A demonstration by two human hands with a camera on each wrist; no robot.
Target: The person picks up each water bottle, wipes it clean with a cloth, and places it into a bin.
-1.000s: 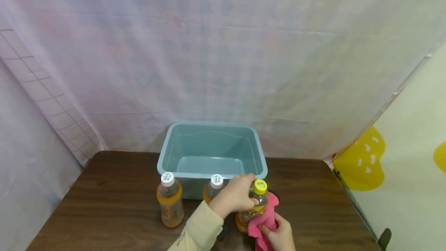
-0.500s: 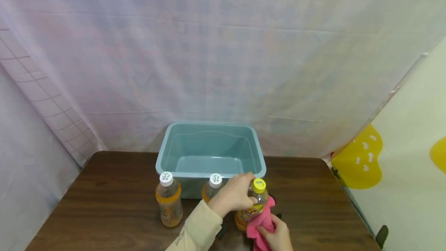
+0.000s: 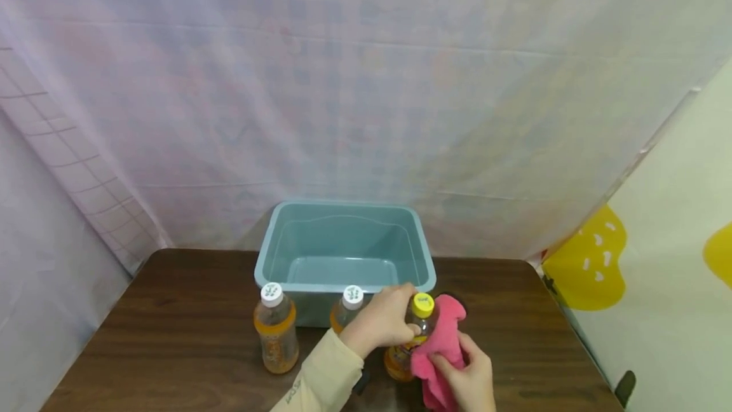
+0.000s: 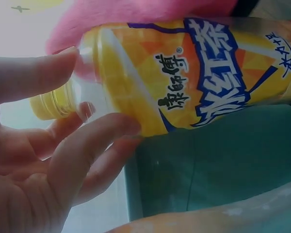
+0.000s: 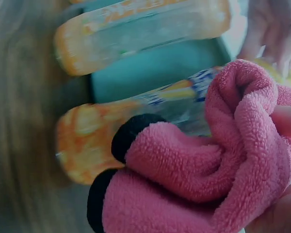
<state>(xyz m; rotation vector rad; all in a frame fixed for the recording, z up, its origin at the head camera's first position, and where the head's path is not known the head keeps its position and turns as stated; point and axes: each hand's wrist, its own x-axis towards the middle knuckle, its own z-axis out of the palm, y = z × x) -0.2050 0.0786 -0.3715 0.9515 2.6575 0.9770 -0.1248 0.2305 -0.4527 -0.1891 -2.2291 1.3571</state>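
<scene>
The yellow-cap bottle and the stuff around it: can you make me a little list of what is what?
left hand: grips the yellow-cap bottle near its top
right hand: presses a pink cloth on the bottle's side
bottle: upright on the table, orange label
white-cap bottles: two, one at, one at behind the left hand
bin: teal, nothing inside, behind the bottles

The dark wooden table (image 3: 171, 310) bears a teal bin (image 3: 269, 253) and bottles (image 3: 276, 336).
</scene>
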